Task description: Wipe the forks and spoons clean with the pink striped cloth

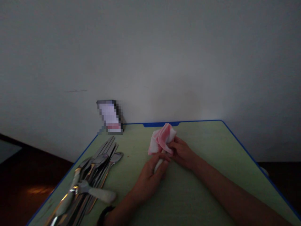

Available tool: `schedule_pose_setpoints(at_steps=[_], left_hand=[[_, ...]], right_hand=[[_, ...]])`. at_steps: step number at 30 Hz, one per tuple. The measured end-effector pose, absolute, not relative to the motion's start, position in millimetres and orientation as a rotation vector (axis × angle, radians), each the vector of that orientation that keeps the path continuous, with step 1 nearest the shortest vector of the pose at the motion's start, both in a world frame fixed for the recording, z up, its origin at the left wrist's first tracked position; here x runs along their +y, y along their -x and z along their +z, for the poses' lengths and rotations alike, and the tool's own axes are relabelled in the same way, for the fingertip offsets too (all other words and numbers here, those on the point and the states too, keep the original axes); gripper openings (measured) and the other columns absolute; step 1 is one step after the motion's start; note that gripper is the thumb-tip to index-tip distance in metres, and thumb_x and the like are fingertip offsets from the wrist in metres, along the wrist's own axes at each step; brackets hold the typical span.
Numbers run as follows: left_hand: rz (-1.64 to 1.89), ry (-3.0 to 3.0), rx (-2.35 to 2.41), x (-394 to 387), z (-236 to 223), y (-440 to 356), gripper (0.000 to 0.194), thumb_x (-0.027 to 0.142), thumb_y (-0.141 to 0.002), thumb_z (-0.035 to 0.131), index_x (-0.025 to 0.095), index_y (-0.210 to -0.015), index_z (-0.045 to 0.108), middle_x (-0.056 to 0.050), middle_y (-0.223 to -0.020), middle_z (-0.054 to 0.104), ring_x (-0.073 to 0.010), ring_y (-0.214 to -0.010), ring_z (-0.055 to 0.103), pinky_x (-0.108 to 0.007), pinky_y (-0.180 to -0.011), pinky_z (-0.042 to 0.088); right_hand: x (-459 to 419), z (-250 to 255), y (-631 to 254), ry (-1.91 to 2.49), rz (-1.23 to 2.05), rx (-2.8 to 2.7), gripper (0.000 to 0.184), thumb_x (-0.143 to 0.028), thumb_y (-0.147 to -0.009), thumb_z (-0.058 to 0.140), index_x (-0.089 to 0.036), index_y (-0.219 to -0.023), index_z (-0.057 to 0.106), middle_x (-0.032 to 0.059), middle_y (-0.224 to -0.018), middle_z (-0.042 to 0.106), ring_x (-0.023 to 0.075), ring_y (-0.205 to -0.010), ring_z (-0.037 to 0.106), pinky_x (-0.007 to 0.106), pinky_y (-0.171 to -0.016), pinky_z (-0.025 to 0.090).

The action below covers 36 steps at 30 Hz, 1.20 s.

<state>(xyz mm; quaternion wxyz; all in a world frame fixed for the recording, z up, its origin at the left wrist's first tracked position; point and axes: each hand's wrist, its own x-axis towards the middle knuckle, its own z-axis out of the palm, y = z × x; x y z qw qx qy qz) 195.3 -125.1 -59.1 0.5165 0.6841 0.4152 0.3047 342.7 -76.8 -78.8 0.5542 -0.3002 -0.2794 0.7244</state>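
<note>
My left hand (150, 175) is closed round a pale handle (159, 164) of some utensil, held just above a green table (211, 147). My right hand (182, 152) pinches a pink and white cloth (162, 138) bunched over the top of that utensil. The utensil's upper end is hidden inside the cloth, so I cannot name it. Both hands meet near the middle of the table, towards its far edge.
A pile of several metal spoons, knives and white-handled utensils (91, 179) lies along the table's left side. A blurred-out upright object (110, 116) leans at the far left corner against a white wall. The table has a blue rim (246, 150). Dark floor lies beyond on both sides.
</note>
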Motion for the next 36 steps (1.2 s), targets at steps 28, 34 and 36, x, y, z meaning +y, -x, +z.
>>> schedule_pose_setpoints(at_steps=[28,34,36], left_hand=[[0.58,-1.982,0.946,-127,-46,-197,0.011,0.024,-0.09,0.043,0.02,-0.093,0.053,0.0,-0.081,0.06,-0.0159,-0.076,0.057,-0.025,-0.07,0.043],[0.58,-1.95,0.982,-128,-42,-195,0.015,0.026,-0.09,0.045,0.022,-0.099,0.055,-0.002,-0.088,0.063,-0.0175,-0.079,0.058,-0.027,-0.071,0.043],[0.602,-1.941,0.994,-129,-45,-194,0.016,0.027,-0.09,0.045,0.022,-0.101,0.055,-0.002,-0.094,0.063,-0.0182,-0.083,0.057,-0.028,-0.075,0.042]], right_hand=[[-78,-71,-340,0.699,1.776,-0.391,0.032,-0.049,-0.072,0.061,-0.017,-0.072,0.06,0.0012,-0.061,0.061,0.015,-0.06,0.056,0.027,-0.057,0.043],[-78,-67,-344,0.619,1.822,-0.535,0.034,-0.054,-0.067,0.058,-0.021,-0.076,0.059,0.003,-0.065,0.062,0.0218,-0.074,0.059,0.034,-0.065,0.047],[-77,-67,-344,0.617,1.8,-0.558,0.035,-0.053,-0.064,0.059,-0.021,-0.08,0.06,0.0037,-0.071,0.064,0.0231,-0.079,0.059,0.036,-0.068,0.047]])
